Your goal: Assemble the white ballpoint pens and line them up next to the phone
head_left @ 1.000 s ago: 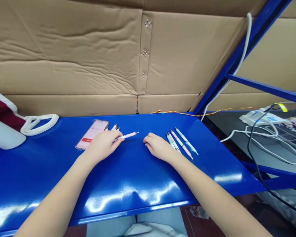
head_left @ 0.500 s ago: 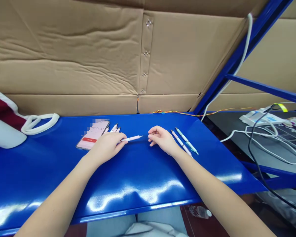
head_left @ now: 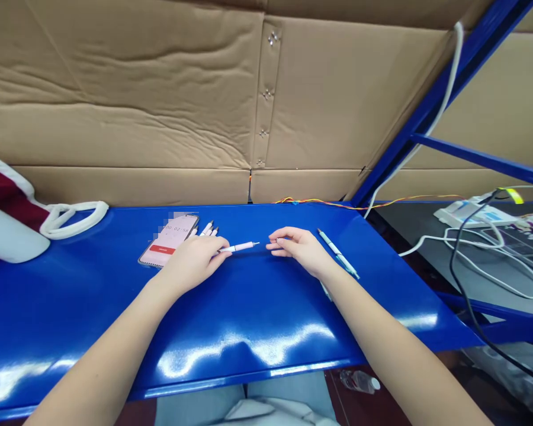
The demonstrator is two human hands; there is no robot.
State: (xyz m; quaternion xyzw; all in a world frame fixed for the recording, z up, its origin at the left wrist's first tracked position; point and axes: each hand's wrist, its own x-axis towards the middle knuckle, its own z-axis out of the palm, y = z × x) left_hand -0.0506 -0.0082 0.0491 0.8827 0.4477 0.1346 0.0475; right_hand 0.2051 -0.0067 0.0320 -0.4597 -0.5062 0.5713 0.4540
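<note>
Fingers of left hand [head_left: 195,260] pinch pink pen [head_left: 242,246]; right hand [head_left: 299,248] fingers curled, grip unclear; bare shelf [head_left: 249,319] toward front edge.

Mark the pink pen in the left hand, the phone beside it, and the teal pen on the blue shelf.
Pink-and-white plastic pen [head_left: 242,246]: head view, mid-barrel, ahead of the grip.
Pink-screened rectangular smartphone [head_left: 169,239]: head view, screen centre.
Teal-and-white plastic pen [head_left: 337,253]: head view, mid-barrel.

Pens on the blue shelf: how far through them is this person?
Done, perhaps: white pens grouped beside the pink smartphone. In hand: left hand grips a pale pink pen, right hand near its tip. Left, perhaps: a teal-and-white pen.
</note>
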